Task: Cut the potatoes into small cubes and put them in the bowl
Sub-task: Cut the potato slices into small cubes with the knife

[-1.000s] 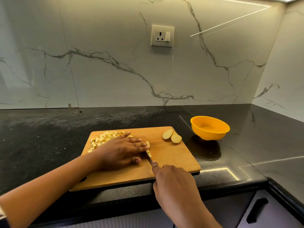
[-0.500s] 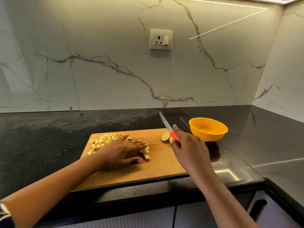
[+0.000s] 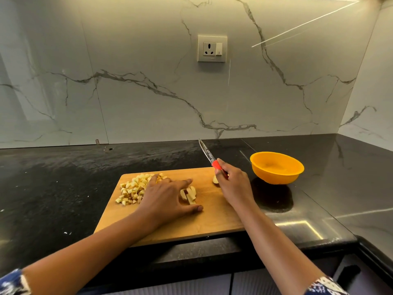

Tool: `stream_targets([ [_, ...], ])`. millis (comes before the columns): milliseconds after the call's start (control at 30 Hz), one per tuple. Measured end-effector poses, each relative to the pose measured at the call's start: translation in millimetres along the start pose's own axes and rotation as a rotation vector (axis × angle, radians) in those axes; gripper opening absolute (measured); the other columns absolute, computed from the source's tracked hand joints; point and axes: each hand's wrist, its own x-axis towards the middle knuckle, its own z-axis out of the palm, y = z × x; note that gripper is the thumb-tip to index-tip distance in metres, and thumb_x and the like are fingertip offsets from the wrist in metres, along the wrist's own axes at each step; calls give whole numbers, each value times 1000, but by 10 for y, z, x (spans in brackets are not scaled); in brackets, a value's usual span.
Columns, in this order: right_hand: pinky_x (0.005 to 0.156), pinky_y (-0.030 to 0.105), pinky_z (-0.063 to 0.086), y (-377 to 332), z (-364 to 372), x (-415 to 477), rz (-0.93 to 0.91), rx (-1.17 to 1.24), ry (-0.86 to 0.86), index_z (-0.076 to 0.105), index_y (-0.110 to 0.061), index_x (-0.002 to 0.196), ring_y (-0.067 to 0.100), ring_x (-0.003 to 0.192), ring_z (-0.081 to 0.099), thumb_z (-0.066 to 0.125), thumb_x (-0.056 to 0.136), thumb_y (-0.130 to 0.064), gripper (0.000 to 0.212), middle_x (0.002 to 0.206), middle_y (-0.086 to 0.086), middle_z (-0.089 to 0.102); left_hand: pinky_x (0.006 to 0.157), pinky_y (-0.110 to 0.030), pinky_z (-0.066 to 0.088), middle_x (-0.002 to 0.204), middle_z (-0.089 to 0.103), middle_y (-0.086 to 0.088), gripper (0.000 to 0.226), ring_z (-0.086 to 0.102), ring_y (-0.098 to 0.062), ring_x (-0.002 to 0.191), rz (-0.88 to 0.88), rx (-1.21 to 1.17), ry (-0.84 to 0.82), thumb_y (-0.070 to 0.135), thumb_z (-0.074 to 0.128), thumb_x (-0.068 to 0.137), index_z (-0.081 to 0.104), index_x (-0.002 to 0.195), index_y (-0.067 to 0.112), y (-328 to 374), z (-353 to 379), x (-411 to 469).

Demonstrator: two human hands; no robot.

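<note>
Under your left hand (image 3: 168, 199), fingers long and spread flat, lie the potato strips (image 3: 188, 194), touching your fingertips or just off them; I cannot tell which. Your thumb stretches along their near side. Your right hand (image 3: 232, 186) grips the knife (image 3: 207, 154) by its red handle, with the blade lifted off the board (image 3: 212, 220) and the tip aimed up and away from you. Left of your left hand, cubes (image 3: 133, 191) are heaped by the board's far corner. Just under your right hand is another piece (image 3: 215, 180), mostly hidden. Right of your right hand, off the board, stands the bowl (image 3: 276, 177), with nothing showing in it.

Risks, as I judge them:
- Fingertips. Your left fingers lie straight, not tucked. Bring the blade down across the strips like that and the edge may meet a nail before potato. Curl them first.
- Strips. They look loose, side by side. A crosswise cut under a light hold lets them splay or skid, so the cubes come out uneven and the blade wanders toward your thumb.
- Heap. It sits close to the board's edge, on the far side of your left hand from the bowl. A nudge from your wrist spills cubes onto the counter (image 3: 53, 188), and the carry to the bowl crosses the whole board.
- Bowl. It looks light. Scrape cubes against its rim and it may slide or tip.
- Hidden piece. Beneath your right hand it can get knocked off the board unnoticed.
</note>
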Motion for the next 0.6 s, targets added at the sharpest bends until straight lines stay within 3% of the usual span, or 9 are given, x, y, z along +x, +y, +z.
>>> stream_targets([
  [67, 91, 22, 42, -34, -6, -18, -14, -16, -9, 40, -19, 142, 12, 116, 53, 50, 98, -25, 45, 133, 0, 56, 116, -45, 9, 145, 43, 10, 91, 36, -13, 135, -7, -92, -35, 83, 36, 70, 18, 147, 38, -32, 25, 52],
  [200, 97, 26, 41, -39, -20, -19, -4, -38, -24, 39, -19, 143, 14, 122, 49, 49, 98, -25, 46, 136, 0, 54, 115, -42, 22, 134, 52, 16, 122, 44, -8, 126, 68, -193, -27, 102, 10, 42, 21, 146, 39, -155, 56, 99],
  [300, 95, 26, 42, -25, -9, -11, -5, -38, -27, 40, -20, 142, 14, 120, 51, 49, 98, -25, 46, 134, 1, 55, 112, -36, 26, 136, 51, 14, 126, 43, -8, 125, 78, -196, -9, 103, 4, 36, 29, 142, 41, -218, 52, 116],
  [400, 92, 26, 42, -15, -4, -12, -8, -35, -25, 41, -19, 142, 14, 116, 54, 49, 98, -24, 45, 130, 1, 59, 116, -41, 11, 147, 38, 16, 122, 31, -7, 136, 100, -110, -35, 101, -3, 39, 30, 141, 42, -216, 52, 121],
  [533, 94, 27, 43, -11, -11, -21, -12, -31, -10, 42, -19, 141, 14, 117, 54, 49, 98, -24, 45, 130, 1, 59, 109, -42, -18, 153, 5, 17, 107, -1, -1, 140, 164, 18, -59, 94, -10, 50, -6, 141, 39, -177, 39, 62],
  [600, 92, 25, 42, -2, -17, -25, -15, -32, -6, 41, -19, 142, 13, 114, 55, 49, 98, -24, 45, 128, 1, 60, 107, -38, -25, 146, -2, 22, 102, -10, 4, 135, 197, 32, -15, 92, -17, 50, -8, 138, 40, -216, 9, -25],
])
